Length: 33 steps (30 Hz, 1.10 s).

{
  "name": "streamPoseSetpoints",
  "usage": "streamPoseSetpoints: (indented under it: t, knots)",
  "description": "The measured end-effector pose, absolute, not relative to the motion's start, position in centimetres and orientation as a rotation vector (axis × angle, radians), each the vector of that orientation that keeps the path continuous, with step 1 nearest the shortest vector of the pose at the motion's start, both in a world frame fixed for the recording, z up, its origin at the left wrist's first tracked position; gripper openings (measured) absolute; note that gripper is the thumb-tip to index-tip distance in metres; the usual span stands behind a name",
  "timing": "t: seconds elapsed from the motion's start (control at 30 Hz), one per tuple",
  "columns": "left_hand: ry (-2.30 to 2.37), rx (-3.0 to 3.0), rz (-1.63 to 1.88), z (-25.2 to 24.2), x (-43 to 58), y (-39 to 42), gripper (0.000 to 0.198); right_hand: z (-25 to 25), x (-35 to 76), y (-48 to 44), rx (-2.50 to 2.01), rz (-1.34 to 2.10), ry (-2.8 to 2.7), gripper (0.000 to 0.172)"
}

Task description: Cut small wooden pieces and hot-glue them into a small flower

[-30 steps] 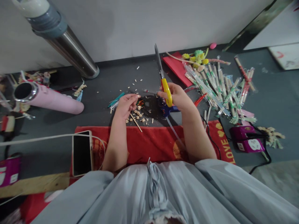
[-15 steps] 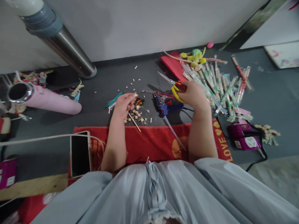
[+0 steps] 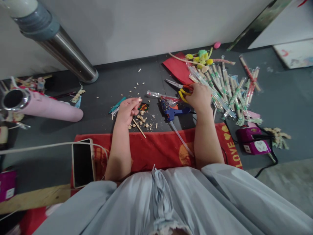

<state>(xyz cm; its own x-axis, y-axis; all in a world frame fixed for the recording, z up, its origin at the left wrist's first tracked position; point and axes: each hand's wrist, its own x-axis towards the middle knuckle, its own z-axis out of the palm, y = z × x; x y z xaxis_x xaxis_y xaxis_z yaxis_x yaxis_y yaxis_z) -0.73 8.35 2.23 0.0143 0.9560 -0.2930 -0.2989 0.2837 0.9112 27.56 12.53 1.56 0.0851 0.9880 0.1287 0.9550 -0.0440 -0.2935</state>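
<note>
My left hand (image 3: 127, 110) is closed in a pinch, with a small pale wooden piece (image 3: 140, 99) at its fingertips. Below that hand a thin wooden stick (image 3: 139, 128) slants down to the red cloth, near a heap of small wooden bits (image 3: 141, 120). Fingers of my right hand (image 3: 201, 96) curl over the handles of yellow-and-orange scissors (image 3: 181, 88), whose blades point left and sit low over the table. Just below them lies a blue glue gun (image 3: 174, 112) with a clear glue stick (image 3: 182, 138) in its back.
Many wrapped sticks (image 3: 225, 86) and a red packet (image 3: 177, 67) lie at right. At left are a pink tumbler (image 3: 53, 106), a steel post (image 3: 70, 54) and a phone (image 3: 83, 163) on a red cloth (image 3: 158, 150). A purple box (image 3: 253, 140) with a black cord stands right.
My right hand has lowered the scissors toward the table and moved slightly left. A clear wrapped piece by the glue gun has shifted. My left hand keeps its pinch.
</note>
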Motion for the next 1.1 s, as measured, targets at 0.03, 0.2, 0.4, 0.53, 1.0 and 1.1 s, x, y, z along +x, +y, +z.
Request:
streamPoseSetpoints:
  t: [0.03, 0.2, 0.4, 0.53, 1.0, 1.1]
  knots:
    - [1.129, 0.760, 1.143, 2.2, -0.7, 8.4, 0.017, 1.3, 27.5, 12.6, -2.069, 0.147, -1.939, 0.039]
    - [1.134, 0.780, 1.141, 2.0, -0.8, 8.4, 0.016, 0.6, 27.4, 12.6, -1.999, 0.142, -1.964, 0.042]
    - [1.138, 0.804, 1.137, 1.8, -1.0, 8.5, 0.015, 2.6, 26.6, 12.1, -2.031, 0.248, -2.001, 0.032]
    - [1.142, 0.773, 1.141, 2.0, -0.9, 8.5, 0.015, 3.4, 25.7, 11.8, -1.908, 0.284, -2.159, 0.021]
    - [1.105, 0.801, 1.142, 1.7, -1.0, 8.5, 0.016, 1.0, 24.5, 12.2, -1.850, 0.245, -2.229, 0.024]
    - [1.098, 0.793, 1.146, 1.7, -1.0, 8.5, 0.018, 0.9, 24.4, 12.2, -1.865, 0.211, -2.192, 0.026]
